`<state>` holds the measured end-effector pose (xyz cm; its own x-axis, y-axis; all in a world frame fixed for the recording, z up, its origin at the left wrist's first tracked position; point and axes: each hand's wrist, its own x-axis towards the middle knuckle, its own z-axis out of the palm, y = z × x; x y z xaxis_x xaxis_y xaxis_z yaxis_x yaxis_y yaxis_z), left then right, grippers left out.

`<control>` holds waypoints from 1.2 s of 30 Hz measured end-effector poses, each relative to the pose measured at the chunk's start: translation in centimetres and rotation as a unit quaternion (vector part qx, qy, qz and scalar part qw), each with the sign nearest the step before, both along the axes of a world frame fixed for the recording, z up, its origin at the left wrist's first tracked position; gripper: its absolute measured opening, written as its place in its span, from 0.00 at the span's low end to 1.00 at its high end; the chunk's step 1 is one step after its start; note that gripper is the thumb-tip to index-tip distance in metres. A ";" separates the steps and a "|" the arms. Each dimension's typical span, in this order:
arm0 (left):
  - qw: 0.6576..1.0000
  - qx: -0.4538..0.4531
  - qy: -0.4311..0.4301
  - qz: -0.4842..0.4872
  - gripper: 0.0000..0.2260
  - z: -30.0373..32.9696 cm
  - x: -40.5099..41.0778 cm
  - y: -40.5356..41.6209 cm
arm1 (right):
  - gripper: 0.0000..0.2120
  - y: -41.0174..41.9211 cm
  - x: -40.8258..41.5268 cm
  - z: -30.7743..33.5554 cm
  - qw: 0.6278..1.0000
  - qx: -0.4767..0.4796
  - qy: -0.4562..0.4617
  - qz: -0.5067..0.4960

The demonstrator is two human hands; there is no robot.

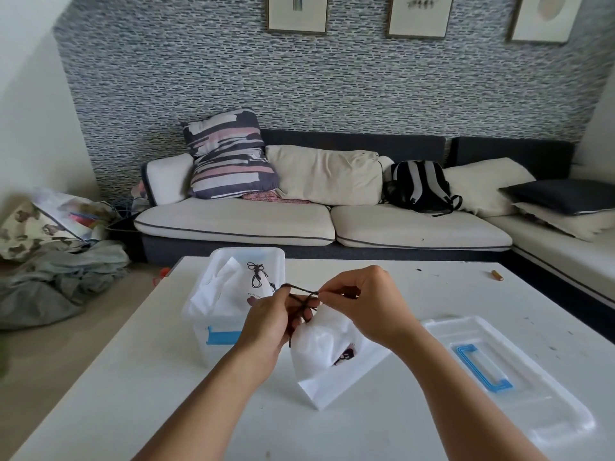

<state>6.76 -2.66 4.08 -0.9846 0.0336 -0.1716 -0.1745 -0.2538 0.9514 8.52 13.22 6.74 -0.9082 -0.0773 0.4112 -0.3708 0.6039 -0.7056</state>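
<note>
A small white pouch [327, 354] with a dark print stands on the white table [133, 377], its neck gathered by a dark drawstring [303, 291]. My left hand [266, 322] grips the pouch's neck and one end of the string. My right hand [362, 304] pinches the other end of the string just above the pouch. Behind my left hand sits a clear plastic box [213, 327] with a blue latch, holding a similar white pouch [253, 281] tied with a dark bow.
The box's clear lid [519, 387] with a blue handle lies flat at the right. A small brown object [496, 275] lies near the table's far right edge. Beyond the table is a sofa [332, 224] with cushions and a backpack; clothes are piled on the floor at left.
</note>
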 end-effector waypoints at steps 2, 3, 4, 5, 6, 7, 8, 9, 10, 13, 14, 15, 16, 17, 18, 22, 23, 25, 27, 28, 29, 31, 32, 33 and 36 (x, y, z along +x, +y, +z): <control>1.000 -0.012 0.004 0.006 0.20 0.0 0.0 -0.2 | 0.04 -0.2 -0.1 -0.4 1.000 0.012 -0.006 -0.001; 1.000 -0.013 0.006 0.009 0.20 -0.1 0.0 -0.2 | 0.03 -0.3 -0.1 -0.6 1.000 0.013 -0.007 -0.003; 1.000 -0.011 0.009 0.009 0.20 -0.1 0.0 -0.2 | 0.04 -0.4 -0.2 -0.8 1.000 0.009 -0.007 -0.007; 1.000 -0.007 0.013 0.007 0.21 -0.1 0.0 -0.2 | 0.04 -0.5 -0.3 -1.0 1.000 0.003 -0.007 -0.013; 1.000 -0.007 0.018 0.006 0.21 -0.2 0.0 -0.1 | 0.04 -0.6 -0.3 -1.1 1.000 -0.004 -0.009 -0.016; 1.000 -0.010 0.024 0.008 0.22 -0.3 0.0 -0.1 | 0.04 -0.6 -0.5 -1.2 1.000 -0.012 -0.016 -0.017; 0.999 -0.013 0.030 0.010 0.23 -0.4 0.0 0.0 | 0.04 -0.7 -0.5 -1.3 0.999 -0.022 -0.026 -0.016; 0.999 -0.017 0.034 0.011 0.23 -0.4 0.0 0.2 | 0.05 -0.7 -0.6 -1.4 0.998 -0.034 -0.041 -0.014; 0.999 -0.020 0.038 0.012 0.23 -0.6 -0.1 0.2 | 0.06 -0.7 -0.6 -1.4 0.997 -0.049 -0.059 -0.011; 0.998 -0.025 0.054 0.009 0.23 -1.0 -0.3 0.3 | 0.08 -0.8 -0.7 -1.6 0.987 -0.110 -0.119 -0.006; 0.998 -0.031 0.060 0.004 0.23 -1.1 -0.3 0.3 | 0.08 -0.8 -0.8 -1.7 0.982 -0.131 -0.137 -0.007; 0.997 -0.043 0.067 -0.002 0.22 -1.2 -0.4 0.2 | 0.09 -0.9 -0.8 -1.8 0.977 -0.148 -0.152 -0.008; 0.996 -0.054 0.072 -0.011 0.22 -1.3 -0.4 0.1 | 0.09 -0.9 -0.8 -1.9 0.973 -0.162 -0.163 -0.010; 0.995 -0.055 0.074 -0.025 0.23 -1.3 -0.4 -0.1 | 0.10 -1.0 -0.9 -2.1 0.970 -0.173 -0.170 -0.013; 0.996 -0.040 0.071 -0.043 0.24 -1.3 -0.5 -0.3 | 0.10 -1.0 -0.9 -2.2 0.968 -0.180 -0.173 -0.017; 0.989 -0.061 0.125 -0.054 0.19 -1.4 -0.3 -0.5 | 0.09 -1.2 -1.0 -2.3 0.964 -0.198 -0.177 -0.021; 0.982 -0.094 0.160 -0.041 0.15 -1.4 -0.1 -0.3 | 0.10 -1.2 -1.0 -2.4 0.961 -0.208 -0.180 -0.018; 0.972 -0.121 0.201 -0.022 0.10 -1.8 0.2 -0.2 | 0.11 -1.3 -1.0 -2.4 0.961 -0.211 -0.180 -0.014; 0.977 -0.098 0.186 -0.023 0.09 -1.9 0.1 -0.1 | 0.12 -1.3 -1.0 -2.5 0.967 -0.191 -0.171 -0.006; 0.981 -0.086 0.175 -0.022 0.08 -1.9 0.0 -0.1 | 0.11 -1.2 -1.0 -2.5 0.969 -0.181 -0.167 0.003; 0.983 -0.077 0.166 -0.019 0.08 -1.8 0.0 -0.1 | 0.10 -1.0 -0.9 -2.3 0.969 -0.180 -0.167 0.018; 0.986 -0.062 0.154 -0.008 0.09 -1.6 -0.2 -0.1 | 0.07 -0.6 -0.8 -1.9 0.962 -0.204 -0.174 0.060; 0.987 -0.060 0.149 -0.007 0.09 -1.5 -0.3 -0.2 | 0.06 -0.3 -0.7 -1.7 0.960 -0.207 -0.175 0.073; 0.987 -0.061 0.146 -0.010 0.09 -1.5 -0.5 -0.3 | 0.06 -0.1 -0.6 -1.4 0.963 -0.194 -0.173 0.075; 0.983 -0.097 0.157 -0.022 0.09 -1.5 -0.7 -0.8 | 0.06 0.3 -0.4 -1.0 0.974 -0.146 -0.165 0.053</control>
